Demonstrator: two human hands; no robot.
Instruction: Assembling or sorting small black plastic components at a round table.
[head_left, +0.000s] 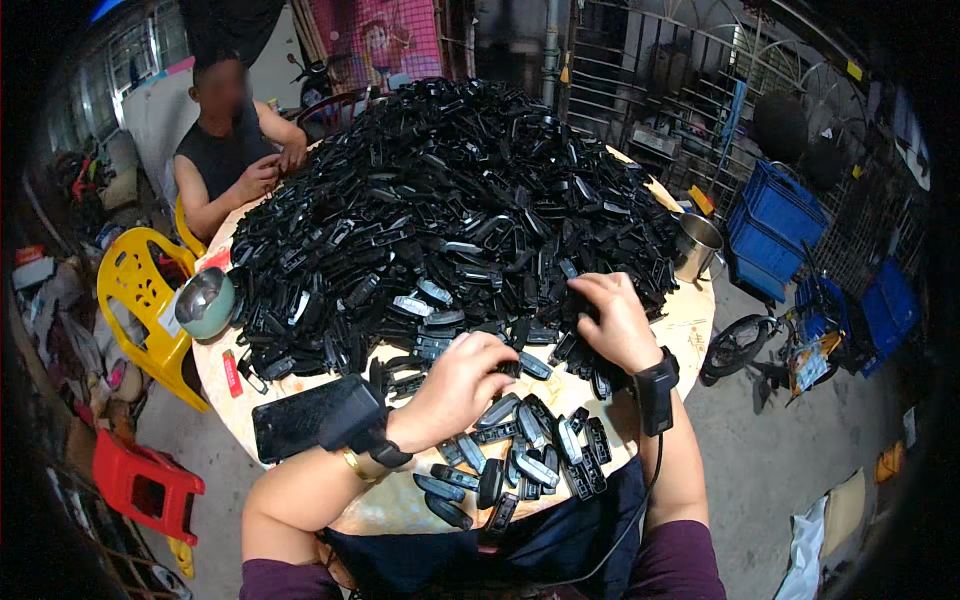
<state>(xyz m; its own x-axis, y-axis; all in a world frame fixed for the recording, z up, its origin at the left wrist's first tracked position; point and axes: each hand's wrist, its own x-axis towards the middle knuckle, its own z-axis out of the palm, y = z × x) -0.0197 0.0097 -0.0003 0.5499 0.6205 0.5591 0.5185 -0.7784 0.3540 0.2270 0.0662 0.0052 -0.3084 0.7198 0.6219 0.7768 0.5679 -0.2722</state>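
A large heap of black plastic casings [450, 200], some with shiny grey faces, covers most of the round table. My left hand [455, 390] is at the heap's near edge, its fingers curled round a dark plastic casing [509, 367] that is mostly hidden. To the right, my right hand [612, 320] reaches into the heap with thumb and forefinger apart, over black pieces; nothing shows held between them. Between my forearms, close to me, lies a small loose group of grey and black casings [535, 465]. Each wrist wears a black strapped device.
Left of my left wrist lies a black phone [300, 420]. A metal bowl with a pale green outside [205, 303] and a steel mug [697, 247] stand at the table's sides. Another person [225, 150] sits far left. Yellow chair [150, 300], red stool [150, 485], blue crates [775, 225] surround the table.
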